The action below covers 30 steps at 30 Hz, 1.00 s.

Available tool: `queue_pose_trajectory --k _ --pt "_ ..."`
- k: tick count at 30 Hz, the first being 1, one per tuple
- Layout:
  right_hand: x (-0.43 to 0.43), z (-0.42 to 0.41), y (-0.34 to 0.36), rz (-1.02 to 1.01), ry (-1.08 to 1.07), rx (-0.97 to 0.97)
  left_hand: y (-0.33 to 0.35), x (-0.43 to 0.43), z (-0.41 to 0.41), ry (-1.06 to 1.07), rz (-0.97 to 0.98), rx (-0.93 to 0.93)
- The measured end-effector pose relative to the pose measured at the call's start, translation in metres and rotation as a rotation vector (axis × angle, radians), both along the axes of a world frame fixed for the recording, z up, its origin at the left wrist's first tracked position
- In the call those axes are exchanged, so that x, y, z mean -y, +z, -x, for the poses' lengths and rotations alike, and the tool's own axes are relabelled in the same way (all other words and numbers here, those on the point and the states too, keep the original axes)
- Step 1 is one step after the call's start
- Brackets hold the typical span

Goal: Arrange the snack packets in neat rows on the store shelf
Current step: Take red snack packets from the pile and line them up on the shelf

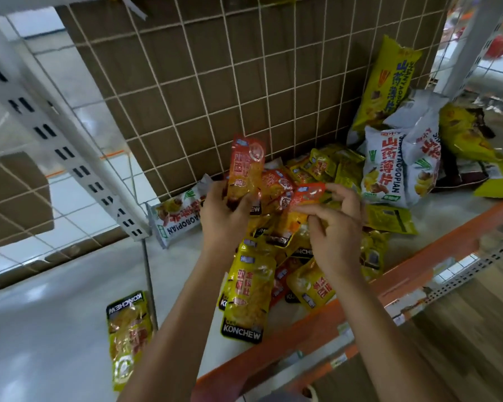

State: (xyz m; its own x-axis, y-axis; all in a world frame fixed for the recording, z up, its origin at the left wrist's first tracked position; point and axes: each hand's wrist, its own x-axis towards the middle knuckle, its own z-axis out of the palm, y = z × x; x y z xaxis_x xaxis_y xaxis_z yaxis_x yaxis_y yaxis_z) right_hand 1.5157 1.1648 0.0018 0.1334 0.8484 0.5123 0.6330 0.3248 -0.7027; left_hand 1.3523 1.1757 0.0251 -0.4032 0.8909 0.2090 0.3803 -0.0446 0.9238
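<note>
My left hand (225,217) grips an orange snack packet (246,166) and holds it upright above the white store shelf (186,256). My right hand (336,224) pinches the edge of a second orange packet (308,194) lying tilted on a loose heap of yellow KONCHEW packets (249,294). The heap spreads from the shelf's front edge back to the wire mesh wall. Several yellow packets overlap at odd angles. More small yellow packets (328,163) lie behind my right hand.
Large white chip bags (386,166) and yellow-green bags (386,79) lean at the back right. One white bag (174,216) lies at the back left. A yellow packet (129,335) lies on the floor beyond the shelf's left side. The shelf's front lip (389,274) is orange.
</note>
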Motion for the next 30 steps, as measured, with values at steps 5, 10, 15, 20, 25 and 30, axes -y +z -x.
queue_pose_trajectory --k 5,10,15,20,25,30 --pt "0.029 0.029 0.011 0.088 0.199 -0.133 0.001 0.054 0.033 -0.053 0.095 0.483" --pt "0.067 0.074 0.012 0.167 0.321 -0.239 0.005 0.118 0.075 -0.062 0.126 0.498" --pt "0.131 0.143 0.021 0.254 0.477 -0.495 0.006 0.200 0.134 0.125 0.083 0.538" --pt "0.207 0.215 0.015 0.372 0.638 -0.504 -0.001 0.298 0.197 0.239 0.035 0.555" --pt "0.283 0.287 0.005 0.432 0.794 -0.494 -0.014 0.398 0.250 0.438 0.027 0.566" --pt "0.345 0.351 0.004 0.541 0.985 -0.452 -0.015 0.477 0.295 0.660 -0.016 0.525"
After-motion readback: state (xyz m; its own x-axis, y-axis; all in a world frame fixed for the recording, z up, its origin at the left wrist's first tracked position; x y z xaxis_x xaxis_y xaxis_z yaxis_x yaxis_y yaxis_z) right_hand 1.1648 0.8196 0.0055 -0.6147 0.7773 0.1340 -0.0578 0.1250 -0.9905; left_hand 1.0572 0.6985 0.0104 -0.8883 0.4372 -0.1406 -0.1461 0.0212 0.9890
